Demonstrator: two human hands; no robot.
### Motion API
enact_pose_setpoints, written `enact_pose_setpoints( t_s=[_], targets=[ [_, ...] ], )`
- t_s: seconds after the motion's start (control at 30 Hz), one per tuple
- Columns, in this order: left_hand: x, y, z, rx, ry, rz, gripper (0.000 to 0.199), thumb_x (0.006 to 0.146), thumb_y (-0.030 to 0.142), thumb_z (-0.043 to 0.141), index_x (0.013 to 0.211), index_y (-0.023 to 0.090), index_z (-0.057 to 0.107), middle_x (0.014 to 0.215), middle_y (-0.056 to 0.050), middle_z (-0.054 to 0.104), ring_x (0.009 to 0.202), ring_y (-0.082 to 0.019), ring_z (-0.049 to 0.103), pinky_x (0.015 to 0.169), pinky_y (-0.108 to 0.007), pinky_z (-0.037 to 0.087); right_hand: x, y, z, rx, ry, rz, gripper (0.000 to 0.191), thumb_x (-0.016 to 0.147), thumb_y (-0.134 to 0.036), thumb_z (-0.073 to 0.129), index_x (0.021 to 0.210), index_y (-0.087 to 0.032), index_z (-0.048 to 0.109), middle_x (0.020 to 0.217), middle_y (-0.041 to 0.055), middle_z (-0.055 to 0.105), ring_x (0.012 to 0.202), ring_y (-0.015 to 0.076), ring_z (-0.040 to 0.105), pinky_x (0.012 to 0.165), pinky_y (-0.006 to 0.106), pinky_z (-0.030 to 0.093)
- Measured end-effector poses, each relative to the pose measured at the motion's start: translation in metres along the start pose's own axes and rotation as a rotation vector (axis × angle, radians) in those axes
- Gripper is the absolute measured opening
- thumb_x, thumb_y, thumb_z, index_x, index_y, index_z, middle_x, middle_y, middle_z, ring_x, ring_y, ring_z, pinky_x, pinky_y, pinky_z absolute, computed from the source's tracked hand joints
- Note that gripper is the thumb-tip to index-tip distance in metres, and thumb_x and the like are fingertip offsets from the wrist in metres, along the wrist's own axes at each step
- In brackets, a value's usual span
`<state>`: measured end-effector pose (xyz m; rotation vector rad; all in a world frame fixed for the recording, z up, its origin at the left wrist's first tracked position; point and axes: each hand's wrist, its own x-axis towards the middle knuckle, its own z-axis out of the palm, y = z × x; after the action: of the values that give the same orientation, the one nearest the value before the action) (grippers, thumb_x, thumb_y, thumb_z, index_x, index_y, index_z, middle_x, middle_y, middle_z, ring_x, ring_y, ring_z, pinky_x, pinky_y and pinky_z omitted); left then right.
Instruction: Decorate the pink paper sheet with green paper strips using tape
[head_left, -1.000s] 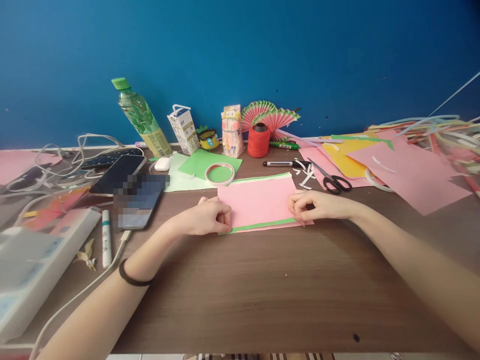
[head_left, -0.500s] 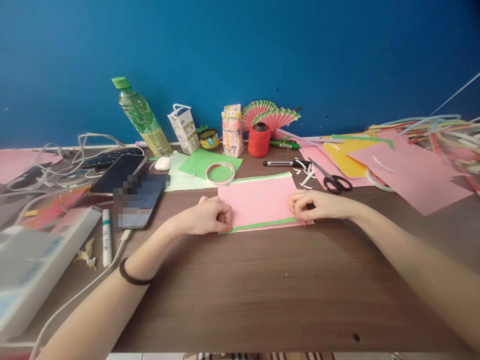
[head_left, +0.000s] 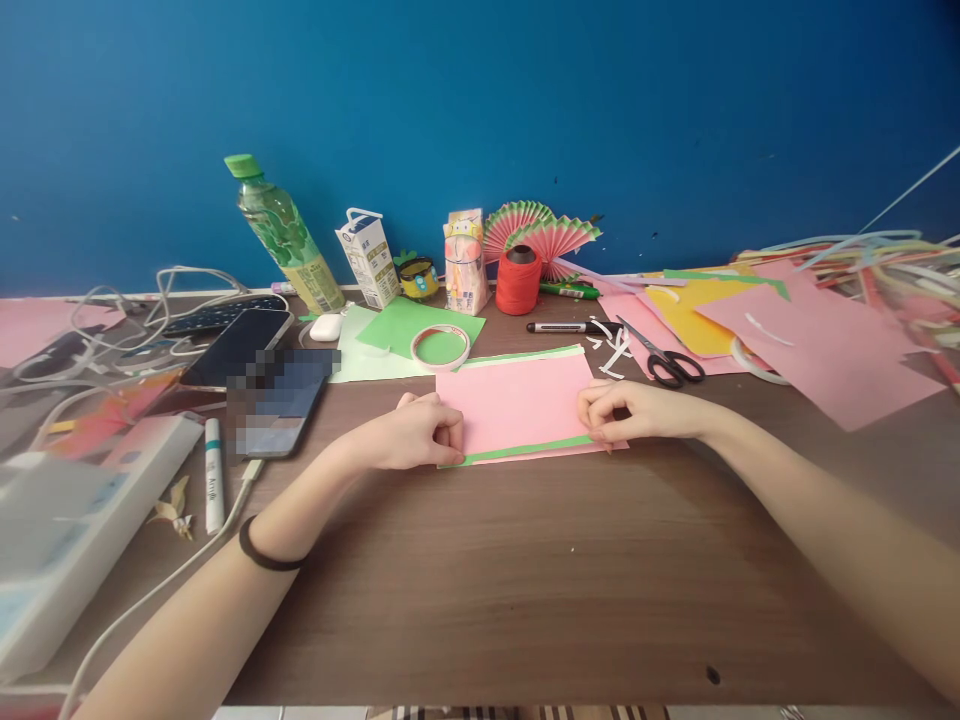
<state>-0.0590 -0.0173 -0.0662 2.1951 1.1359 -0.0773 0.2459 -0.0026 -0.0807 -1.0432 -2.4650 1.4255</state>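
Note:
Pink paper (head_left: 517, 400) lies flat on the brown table, with a narrow green strip (head_left: 529, 450) along its near edge and green showing past its far edge. My left hand (head_left: 429, 432) pinches the near left corner, its fingers curled together. At the near right corner, my right hand (head_left: 619, 410) grips the paper between thumb and fingers. A roll of tape (head_left: 440, 364) rests on a green sheet (head_left: 390, 328) just behind the paper. To the right of the roll are a black marker (head_left: 559, 327) and black-handled scissors (head_left: 671, 365).
Along the blue wall stand a green-capped bottle (head_left: 289, 240), a carton (head_left: 369, 262), a red thread spool (head_left: 518, 280) and folded paper fans (head_left: 551, 238). Two phones (head_left: 238, 348), cables and a white marker (head_left: 214, 475) lie left. Loose pink sheets (head_left: 832, 345) lie right.

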Motion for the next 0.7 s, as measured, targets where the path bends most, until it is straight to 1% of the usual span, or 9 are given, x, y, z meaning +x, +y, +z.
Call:
enact_pose_setpoints(
  t_s=[0.2,0.27,0.3,0.37,0.43,0.5,0.53,0.63,0.7],
  targets=[
    [0.0,0.001,-0.002,-0.002,-0.011,-0.021,0.015,0.07,0.033,0.055,0.063,0.019,0.054,0.064,0.005,0.057,0.089,-0.019,0.047,0.09,-0.036,0.021,-0.001,0.001,-0.001,0.022,-0.001,0.003,0.032,0.077,-0.033,0.055,0.05,-0.017,0.051,0.073,0.0025,0.051,0.078,0.0164,0.049,0.071,0.029,0.037],
    [-0.001,0.001,-0.004,-0.045,-0.013,-0.028,0.016,0.07,0.033,0.055,0.063,0.019,0.054,0.064,0.004,0.057,0.084,-0.017,0.048,0.089,-0.034,0.025,-0.001,0.002,-0.001,0.048,0.001,-0.007,0.031,0.078,-0.033,0.055,0.052,-0.017,0.053,0.074,0.0027,0.051,0.079,0.0167,0.049,0.072,0.03,0.037],
    [-0.001,0.0,-0.005,-0.087,-0.021,-0.032,0.017,0.071,0.034,0.055,0.064,0.019,0.054,0.065,0.004,0.057,0.08,-0.016,0.049,0.085,-0.032,0.029,-0.001,0.003,-0.002,0.062,0.004,-0.014,0.03,0.078,-0.033,0.054,0.053,-0.017,0.054,0.074,0.0028,0.051,0.08,0.0169,0.049,0.072,0.03,0.037],
    [-0.001,-0.002,-0.007,-0.193,-0.042,-0.036,0.02,0.071,0.037,0.055,0.066,0.018,0.054,0.067,0.003,0.056,0.07,-0.013,0.048,0.074,-0.028,0.035,-0.002,0.005,-0.003,0.087,0.018,-0.028,0.029,0.079,-0.034,0.054,0.055,-0.016,0.057,0.075,0.003,0.05,0.08,0.0168,0.048,0.073,0.03,0.036],
    [-0.001,-0.005,-0.008,-0.302,-0.031,-0.02,0.022,0.072,0.038,0.056,0.068,0.017,0.055,0.069,0.002,0.055,0.064,-0.011,0.046,0.064,-0.025,0.036,-0.002,0.006,-0.004,0.109,0.044,-0.036,0.029,0.079,-0.035,0.055,0.057,-0.016,0.059,0.076,0.0031,0.05,0.079,0.0166,0.048,0.075,0.03,0.036],
    [0.001,-0.008,-0.008,-0.401,0.062,0.008,0.022,0.073,0.038,0.056,0.071,0.016,0.054,0.071,0.002,0.055,0.065,-0.011,0.046,0.063,-0.024,0.037,-0.002,0.007,-0.004,0.125,0.077,-0.04,0.029,0.078,-0.037,0.056,0.06,-0.015,0.061,0.078,0.0036,0.05,0.08,0.0166,0.048,0.075,0.03,0.035],
    [0.002,-0.01,-0.008,-0.448,0.141,0.017,0.022,0.074,0.038,0.055,0.072,0.016,0.053,0.072,0.001,0.055,0.066,-0.011,0.047,0.064,-0.025,0.037,-0.002,0.007,-0.004,0.131,0.097,-0.04,0.029,0.078,-0.038,0.056,0.061,-0.015,0.062,0.079,0.0039,0.05,0.08,0.0166,0.048,0.075,0.03,0.035],
    [0.005,-0.014,-0.006,-0.564,0.428,0.015,0.02,0.076,0.036,0.054,0.077,0.017,0.051,0.078,0.001,0.054,0.073,-0.012,0.049,0.069,-0.026,0.038,-0.002,0.005,-0.002,0.146,0.159,-0.029,0.03,0.077,-0.04,0.057,0.063,-0.015,0.064,0.081,0.0044,0.05,0.077,0.0157,0.047,0.073,0.03,0.036],
    [0.007,-0.016,-0.005,-0.621,0.582,0.009,0.019,0.076,0.035,0.055,0.084,0.018,0.052,0.082,0.0,0.055,0.075,-0.013,0.05,0.071,-0.027,0.038,0.0,0.0,0.001,0.171,0.199,-0.042,0.03,0.077,-0.04,0.057,0.065,-0.015,0.065,0.08,0.0043,0.05,0.073,0.0146,0.046,0.07,0.029,0.036]
  ],
)
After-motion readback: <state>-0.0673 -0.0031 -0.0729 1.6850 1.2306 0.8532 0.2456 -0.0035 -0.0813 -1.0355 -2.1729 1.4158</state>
